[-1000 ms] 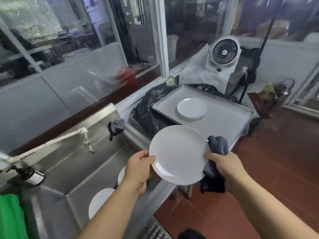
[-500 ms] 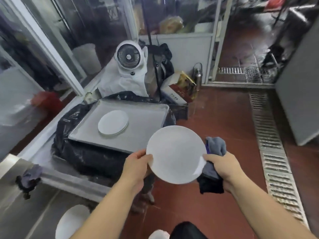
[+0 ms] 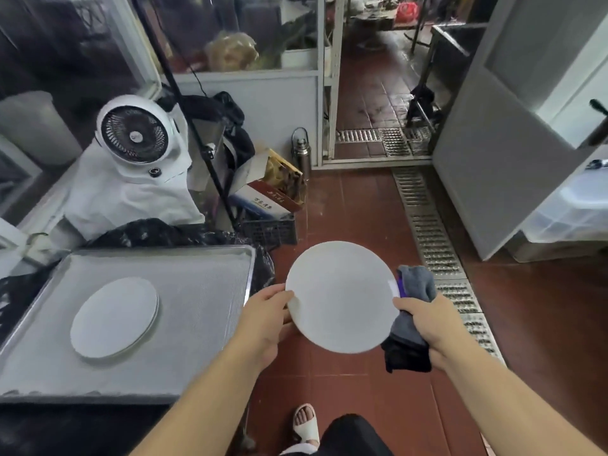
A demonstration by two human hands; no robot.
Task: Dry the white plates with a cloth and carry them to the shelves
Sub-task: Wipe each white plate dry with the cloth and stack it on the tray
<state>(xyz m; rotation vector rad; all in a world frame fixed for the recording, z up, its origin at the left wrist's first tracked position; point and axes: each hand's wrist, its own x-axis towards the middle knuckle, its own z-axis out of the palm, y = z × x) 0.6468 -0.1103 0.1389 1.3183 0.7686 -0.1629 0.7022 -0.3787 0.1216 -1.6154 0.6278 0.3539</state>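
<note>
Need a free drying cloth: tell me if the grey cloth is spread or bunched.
Bunched: the grey cloth is wadded in the right hand beside the white plate.

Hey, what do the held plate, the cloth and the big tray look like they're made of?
Plate: probably glazed ceramic, maybe melamine; smooth white, with a faint sheen at the rim.
Cloth: soft grey fabric, likely microfibre or terry; it bunches and folds in the right hand.
Tray: metal, likely aluminium or steel; dull silver with a rolled edge.
</note>
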